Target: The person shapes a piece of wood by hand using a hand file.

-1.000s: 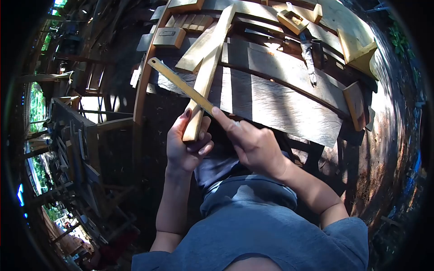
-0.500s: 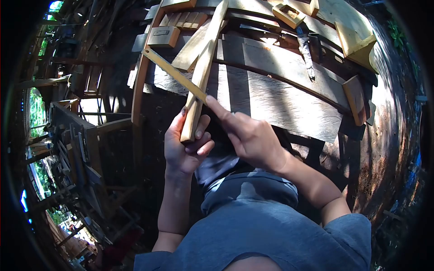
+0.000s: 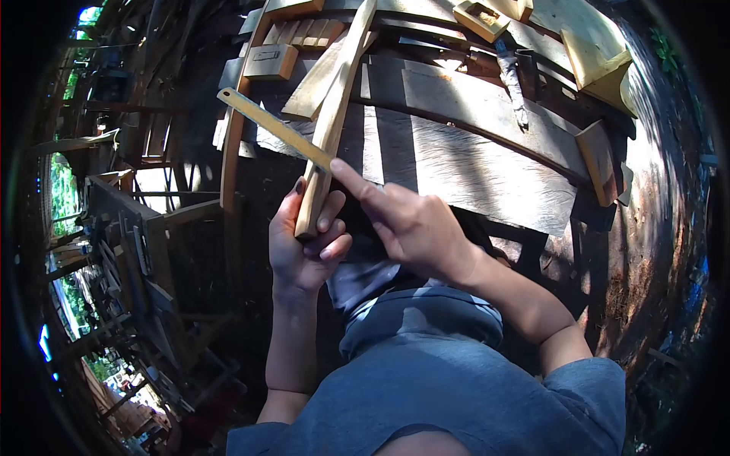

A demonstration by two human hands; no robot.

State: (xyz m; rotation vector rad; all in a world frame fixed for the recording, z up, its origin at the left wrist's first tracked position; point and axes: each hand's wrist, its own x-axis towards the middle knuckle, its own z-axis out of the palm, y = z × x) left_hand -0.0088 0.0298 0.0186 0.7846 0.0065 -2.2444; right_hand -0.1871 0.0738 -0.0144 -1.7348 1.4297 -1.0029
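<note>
My left hand grips the near end of a long wooden bar, which slants up and away over the workbench. The thumb lies along the bar's left side and the fingers curl round the right. A flat yellowish ruler with a hole at its far end lies across the bar at an angle. Its near end is in my right hand, whose index finger stretches along it. The curled fingers of that hand are partly hidden.
Behind the bar stands a workbench of weathered boards. On it are a small wooden block, a hollowed wooden block, a wrapped stick-like piece and an angled wooden piece. Wooden frames stand to the left.
Both hands have shifted slightly left with the bar. The ruler's far end has swung left and a little down, and it still crosses the bar.
</note>
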